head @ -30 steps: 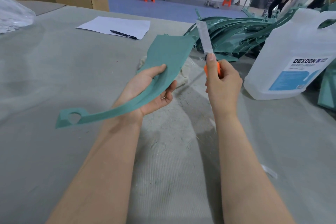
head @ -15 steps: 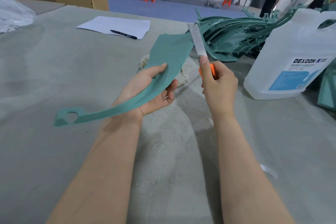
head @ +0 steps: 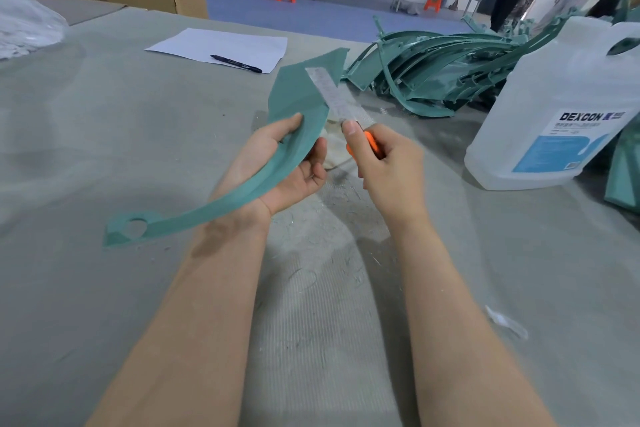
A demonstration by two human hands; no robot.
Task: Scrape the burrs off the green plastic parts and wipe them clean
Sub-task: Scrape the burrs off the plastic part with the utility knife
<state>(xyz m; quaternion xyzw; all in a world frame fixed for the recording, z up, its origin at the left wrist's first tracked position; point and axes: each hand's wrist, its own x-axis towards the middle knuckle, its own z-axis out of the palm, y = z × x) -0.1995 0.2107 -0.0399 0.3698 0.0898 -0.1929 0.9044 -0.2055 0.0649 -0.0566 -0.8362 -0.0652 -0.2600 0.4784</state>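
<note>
Holding the green plastic part (head: 263, 180) in my left hand (head: 287, 170), I have the thumb on its upper face and the fingers curled under it, so the piece sits clear of the table (head: 86, 156). Its long axis runs from the holed tab low at my left, across my palm, up to the broad end that fans out ahead and to the right. My right hand (head: 388, 166) is wrapped around the orange handle of the utility knife (head: 334, 97), forefinger stretched along the top, and the long blade slants up and to the left over the wide end of the part. The blade appears to lie against the right-hand edge of that wide end, though I cannot tell whether it truly touches.

What matters for the next stroke, as I judge it, is that the edge to be scraped lies just left of my knife hand, running roughly along the blade's own direction, so the right hand is the nearer one to work it. More green parts (head: 433, 69) are heaped beyond, beside the white jug (head: 561, 107); a rag (head: 334, 146) lies under my hands.
</note>
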